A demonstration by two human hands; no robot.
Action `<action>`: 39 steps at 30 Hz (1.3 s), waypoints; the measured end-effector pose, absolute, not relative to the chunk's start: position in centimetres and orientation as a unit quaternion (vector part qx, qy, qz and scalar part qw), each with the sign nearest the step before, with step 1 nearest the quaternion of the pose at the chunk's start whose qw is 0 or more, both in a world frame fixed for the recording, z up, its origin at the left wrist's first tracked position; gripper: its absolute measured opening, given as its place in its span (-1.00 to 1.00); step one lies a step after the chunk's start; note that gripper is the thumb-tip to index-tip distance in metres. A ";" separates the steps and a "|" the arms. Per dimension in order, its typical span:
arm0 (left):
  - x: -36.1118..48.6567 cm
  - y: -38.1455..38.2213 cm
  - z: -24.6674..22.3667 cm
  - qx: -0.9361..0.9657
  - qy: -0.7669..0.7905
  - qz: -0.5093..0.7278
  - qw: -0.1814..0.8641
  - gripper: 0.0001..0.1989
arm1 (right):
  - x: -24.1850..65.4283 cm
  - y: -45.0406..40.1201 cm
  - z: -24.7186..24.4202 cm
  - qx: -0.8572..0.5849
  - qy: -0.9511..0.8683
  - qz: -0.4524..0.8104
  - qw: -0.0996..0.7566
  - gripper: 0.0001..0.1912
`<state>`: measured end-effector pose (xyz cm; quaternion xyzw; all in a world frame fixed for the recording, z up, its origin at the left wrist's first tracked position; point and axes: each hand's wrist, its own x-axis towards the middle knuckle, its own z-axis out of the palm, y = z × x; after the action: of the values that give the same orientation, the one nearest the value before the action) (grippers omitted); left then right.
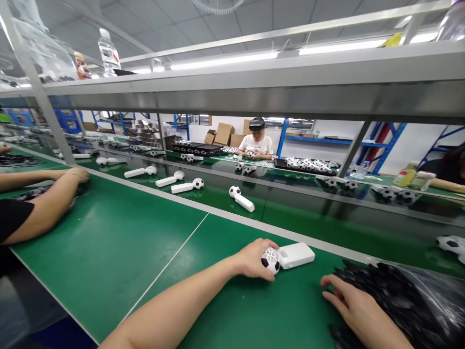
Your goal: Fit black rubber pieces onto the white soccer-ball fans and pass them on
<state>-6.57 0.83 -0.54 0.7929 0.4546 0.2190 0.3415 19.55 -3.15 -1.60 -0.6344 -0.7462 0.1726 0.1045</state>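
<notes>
My left hand [257, 259] is closed around the ball-shaped head of a white handheld fan [298, 255]. That head has black football patches and a white grille, and the flat handle points right, close to the pale strip along the bench edge. Lower right, my right hand [350, 300] is beside a heap of thin black plastic pieces [392, 295], lying partly in a clear bag. Its thumb and forefinger are apart, with nothing visible between them; the other fingers are partly hidden.
Beyond the strip, similar fans lie on a dark green conveyor [290, 208], the nearest being one fan [241, 198]. A co-worker's arms [54, 198] rest at left. Across the line sits another person [256, 143]. A metal shelf [232, 92] spans overhead on posts.
</notes>
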 end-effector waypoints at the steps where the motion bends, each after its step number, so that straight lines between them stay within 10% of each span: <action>1: -6.6 0.8 -0.5 0.796 0.451 0.220 0.340 -0.32 | 19.4 -3.1 -1.6 -0.629 -0.749 0.174 0.114 -0.77; 39: -5.9 0.6 -1.7 0.796 0.450 0.284 0.289 -0.35 | 14.4 -6.3 -2.0 -0.445 -0.869 0.172 0.131 -0.76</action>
<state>-5.91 0.64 -1.71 0.7961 0.4496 0.2836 0.2891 14.42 -6.30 -2.03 -0.4446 -0.8691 0.1725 0.1312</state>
